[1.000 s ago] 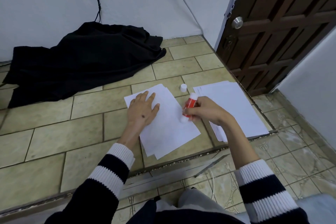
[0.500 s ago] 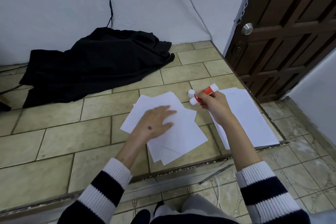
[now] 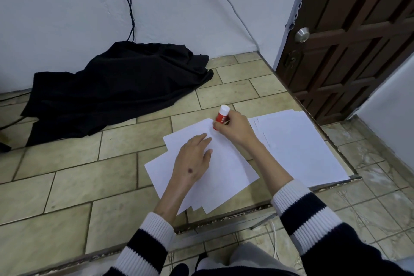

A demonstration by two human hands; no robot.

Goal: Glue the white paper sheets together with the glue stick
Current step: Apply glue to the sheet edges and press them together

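Two hands share the work: our left hand (image 3: pixel 192 159) presses flat on the fanned white paper sheets (image 3: pixel 226 170) while our right hand (image 3: pixel 233 127) grips the red-and-white glue stick (image 3: pixel 222 116), upright at their far corner.

Both hands low and forward, sleeves pushed back.
Left hand (image 3: pixel 193 159) lies flat, fingers spread; right hand (image 3: pixel 233 128), just beyond it, is curled in a closed grip.

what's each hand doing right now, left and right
Left hand: open, palm flat on the fanned white paper sheets, holding nothing.
Right hand: closed around the red glue stick, its lower end at the top sheet's far edge.
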